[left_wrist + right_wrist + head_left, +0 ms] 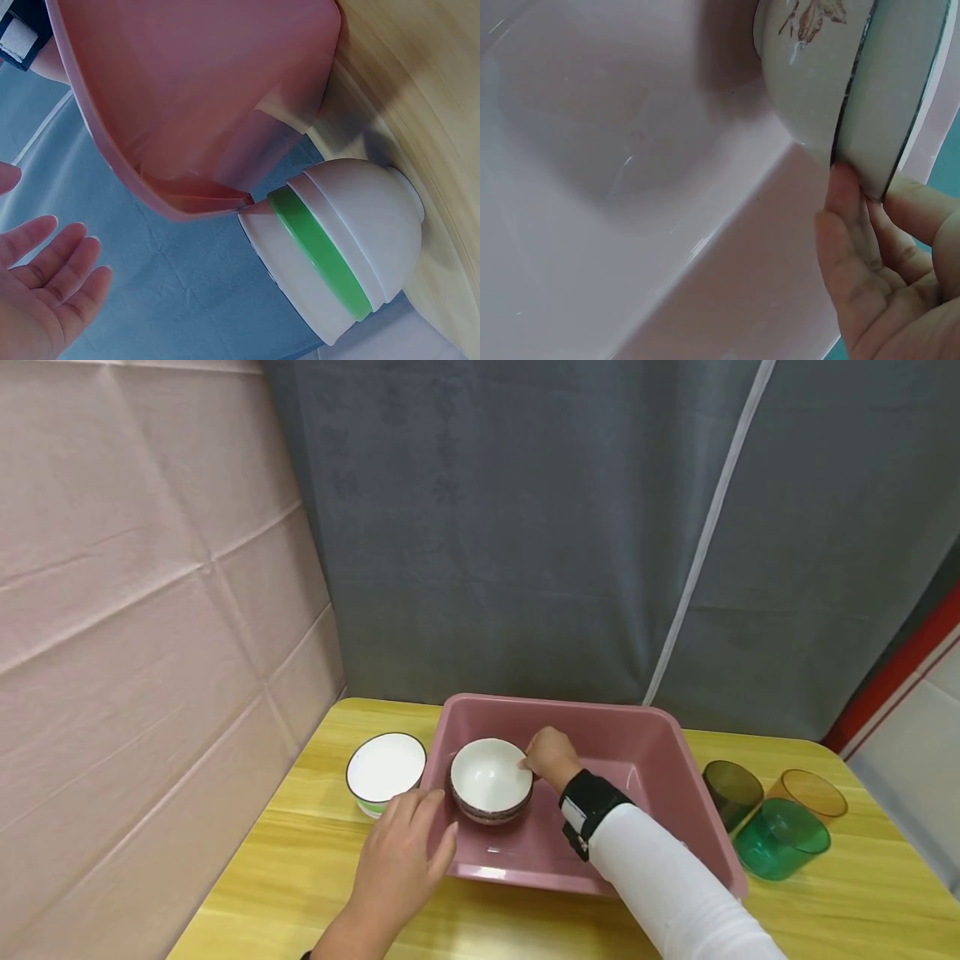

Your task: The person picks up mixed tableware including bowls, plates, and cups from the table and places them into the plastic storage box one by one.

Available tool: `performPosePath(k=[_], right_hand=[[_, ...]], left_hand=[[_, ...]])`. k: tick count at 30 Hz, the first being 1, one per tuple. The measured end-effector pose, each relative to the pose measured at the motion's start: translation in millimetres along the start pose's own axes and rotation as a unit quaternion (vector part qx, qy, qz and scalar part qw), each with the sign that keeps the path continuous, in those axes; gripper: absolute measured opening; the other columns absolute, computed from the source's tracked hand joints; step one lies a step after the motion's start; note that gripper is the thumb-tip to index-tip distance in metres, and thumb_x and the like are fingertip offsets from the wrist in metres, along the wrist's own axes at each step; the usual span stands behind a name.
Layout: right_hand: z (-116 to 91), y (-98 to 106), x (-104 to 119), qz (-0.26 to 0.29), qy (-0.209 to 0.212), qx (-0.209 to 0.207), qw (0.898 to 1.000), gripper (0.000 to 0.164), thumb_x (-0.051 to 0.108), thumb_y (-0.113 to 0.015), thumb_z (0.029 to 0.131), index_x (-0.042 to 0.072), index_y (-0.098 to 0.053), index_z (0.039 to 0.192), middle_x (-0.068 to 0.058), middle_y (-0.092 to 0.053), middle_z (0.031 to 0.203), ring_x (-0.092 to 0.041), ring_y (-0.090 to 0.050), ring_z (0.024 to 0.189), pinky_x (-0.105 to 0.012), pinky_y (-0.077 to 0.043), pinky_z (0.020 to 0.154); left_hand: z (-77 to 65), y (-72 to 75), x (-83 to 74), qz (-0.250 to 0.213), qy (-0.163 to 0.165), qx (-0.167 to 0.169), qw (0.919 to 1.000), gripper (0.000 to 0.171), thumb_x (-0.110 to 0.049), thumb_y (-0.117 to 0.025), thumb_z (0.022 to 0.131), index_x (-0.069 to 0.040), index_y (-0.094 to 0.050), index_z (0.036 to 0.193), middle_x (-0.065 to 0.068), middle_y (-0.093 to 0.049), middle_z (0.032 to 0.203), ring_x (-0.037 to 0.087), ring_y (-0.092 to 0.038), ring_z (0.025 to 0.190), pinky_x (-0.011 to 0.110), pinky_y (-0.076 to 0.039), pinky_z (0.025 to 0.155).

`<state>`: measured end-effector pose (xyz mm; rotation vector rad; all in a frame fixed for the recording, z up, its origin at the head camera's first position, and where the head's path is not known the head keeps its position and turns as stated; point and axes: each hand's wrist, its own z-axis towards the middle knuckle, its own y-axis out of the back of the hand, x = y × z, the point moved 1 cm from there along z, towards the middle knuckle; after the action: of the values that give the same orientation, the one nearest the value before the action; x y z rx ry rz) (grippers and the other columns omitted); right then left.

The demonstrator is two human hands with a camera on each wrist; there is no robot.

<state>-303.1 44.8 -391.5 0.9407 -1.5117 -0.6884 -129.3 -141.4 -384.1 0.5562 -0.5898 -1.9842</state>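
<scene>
Inside the pink basin (570, 860) stand two nested white bowls (491, 774). My right hand (553, 756) pinches the rim of the upper bowl (889, 82) from the right side, thumb on the lip and fingers beneath. The lower bowl (810, 82) has a dark rim line and a brown leaf print. My left hand (401, 860), fingers extended and holding nothing, hovers by the basin's left front edge. Just beyond its fingertips, a stack of white bowls with a green band (322, 251) stands on the table, left of the basin.
Right of the basin, a brown cup (731, 789), an orange cup (813, 793) and a green cup (783, 843) stand close together. The yellow wooden table (277, 877) meets a grey curtain (487, 543) behind and a pale covered wall (150, 652) at left.
</scene>
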Motion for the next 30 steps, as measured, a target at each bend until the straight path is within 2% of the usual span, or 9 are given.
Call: performPosePath(k=[3, 11, 16, 22, 25, 30], right_hand=[[-0.1, -0.3, 1.3, -0.006, -0.003, -0.001, 1.0, 0.013, 0.013, -0.078, 0.08, 0.001, -0.076, 0.082, -0.006, -0.069, 0.068, -0.014, -0.066, 0.06, -0.029, -0.055, 0.069], [-0.9, -0.3, 1.8, -0.019, 0.007, 0.002, 1.0, 0.013, 0.012, -0.077, 0.08, 0.001, -0.075, 0.086, -0.006, -0.069, 0.072, -0.015, -0.063, 0.059, -0.027, -0.054, 0.062], [-2.2, 0.1, 1.3, -0.009, 0.003, 0.007, 1.0, 0.013, 0.012, -0.076, 0.082, 0.0, -0.075, 0.086, -0.007, -0.068, 0.073, -0.016, -0.065, 0.061, -0.027, -0.054, 0.062], [-3.5, 1.6, 1.2, -0.009, 0.0, 0.015, 1.0, 0.013, 0.013, -0.076, 0.082, 0.0, -0.073, 0.083, -0.006, -0.065, 0.068, -0.016, -0.062, 0.06, -0.026, -0.052, 0.061], [-3.4, 2.4, 1.0, -0.026, 0.006, 0.016, 1.0, 0.015, 0.016, -0.076, 0.083, 0.002, -0.072, 0.079, -0.005, -0.065, 0.066, -0.015, -0.06, 0.059, -0.027, -0.05, 0.061], [-4.3, 7.4, 2.6, -0.025, 0.026, -0.001, 0.999, 0.016, 0.019, -0.076, 0.082, 0.004, -0.07, 0.079, -0.004, -0.065, 0.075, -0.018, -0.058, 0.067, -0.032, -0.05, 0.066]], left_hand=[[-0.2, 0.3, 0.3, 0.002, 0.002, 0.003, 1.0, 0.035, -0.024, -0.065, 0.079, -0.001, -0.066, 0.105, 0.009, -0.063, 0.097, 0.025, -0.059, 0.089, 0.039, -0.051, 0.075], [-0.5, 1.0, 0.5, 0.006, 0.01, 0.013, 0.9998, 0.035, -0.023, -0.067, 0.078, -0.002, -0.066, 0.105, 0.009, -0.063, 0.097, 0.024, -0.059, 0.089, 0.039, -0.052, 0.075], [-0.4, 1.8, 1.1, 0.008, 0.012, 0.016, 0.9998, 0.034, -0.022, -0.069, 0.078, -0.002, -0.066, 0.105, 0.008, -0.063, 0.096, 0.024, -0.059, 0.088, 0.038, -0.052, 0.075], [0.5, 2.8, 3.0, 0.01, 0.018, 0.019, 0.9996, 0.034, -0.022, -0.071, 0.077, -0.002, -0.066, 0.104, 0.008, -0.062, 0.095, 0.024, -0.06, 0.088, 0.038, -0.052, 0.075], [0.6, 3.4, 4.6, 0.013, 0.023, 0.025, 0.9994, 0.035, -0.021, -0.073, 0.077, -0.001, -0.066, 0.105, 0.008, -0.062, 0.094, 0.025, -0.06, 0.089, 0.038, -0.052, 0.077], [2.2, 5.1, 10.2, 0.015, 0.036, 0.028, 0.9988, 0.034, -0.019, -0.074, 0.077, 0.0, -0.066, 0.105, 0.008, -0.062, 0.093, 0.026, -0.059, 0.089, 0.04, -0.053, 0.077]])
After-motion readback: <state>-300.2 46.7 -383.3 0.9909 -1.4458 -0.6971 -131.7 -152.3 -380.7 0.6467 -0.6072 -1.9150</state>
